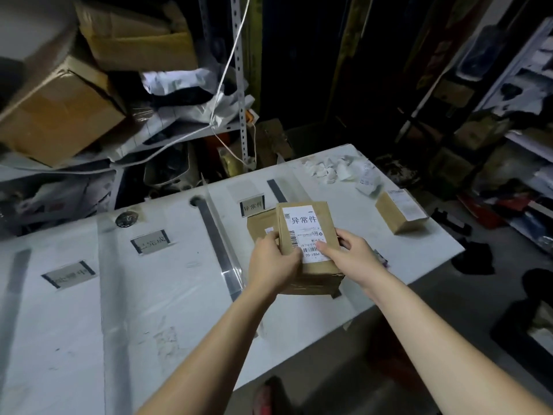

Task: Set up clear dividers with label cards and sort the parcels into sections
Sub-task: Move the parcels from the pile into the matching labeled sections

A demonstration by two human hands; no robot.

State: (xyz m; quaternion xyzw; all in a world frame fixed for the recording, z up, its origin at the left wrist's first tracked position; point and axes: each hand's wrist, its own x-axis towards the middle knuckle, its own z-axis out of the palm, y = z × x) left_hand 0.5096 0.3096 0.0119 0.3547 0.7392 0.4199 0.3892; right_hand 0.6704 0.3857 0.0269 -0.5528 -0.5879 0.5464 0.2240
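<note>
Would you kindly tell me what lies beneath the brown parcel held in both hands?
A second brown parcel peeks out past the held parcel, with a sliver of white label. The rest of it is covered by that parcel and the left hand.

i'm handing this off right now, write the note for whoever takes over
Left hand and right hand each grip a side of the labelled parcel, held in front of the right-hand label card.
A second parcel lies partly hidden behind it; a third parcel sits near the table's right edge.
Done: clear dividers and three cards are up.
Left: set this parcel down, then sort the third.
</note>
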